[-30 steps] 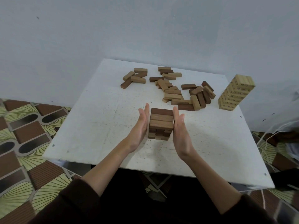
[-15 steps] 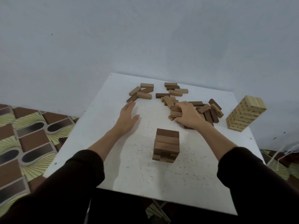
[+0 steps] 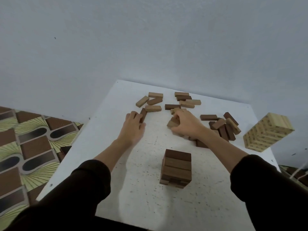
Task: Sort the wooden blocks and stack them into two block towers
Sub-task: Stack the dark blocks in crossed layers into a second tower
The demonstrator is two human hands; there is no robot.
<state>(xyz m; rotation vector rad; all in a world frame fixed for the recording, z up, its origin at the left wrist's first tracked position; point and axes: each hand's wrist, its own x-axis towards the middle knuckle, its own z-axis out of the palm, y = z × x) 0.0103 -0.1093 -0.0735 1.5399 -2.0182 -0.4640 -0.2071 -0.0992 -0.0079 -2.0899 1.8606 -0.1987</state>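
A person in dark sleeves reaches over a white square worktop that stands against a pale blue wall. The left hand lies with its fingers out straight, and the fingertips touch a dark brown wooden block at the edge of a small bunch of loose blocks. The right hand is curled around a light tan wooden block and grips it, just above the worktop. Many more loose light and dark wooden blocks lie scattered across the far half of the worktop, some piled on each other to the right of that hand. Near the person, in the middle, stands a short dark brown block tower, well apart from both hands. At the far right edge stands a taller pale yellow block tower. To the left, beside the worktop, the floor has brown, black and yellow patterned tiles.
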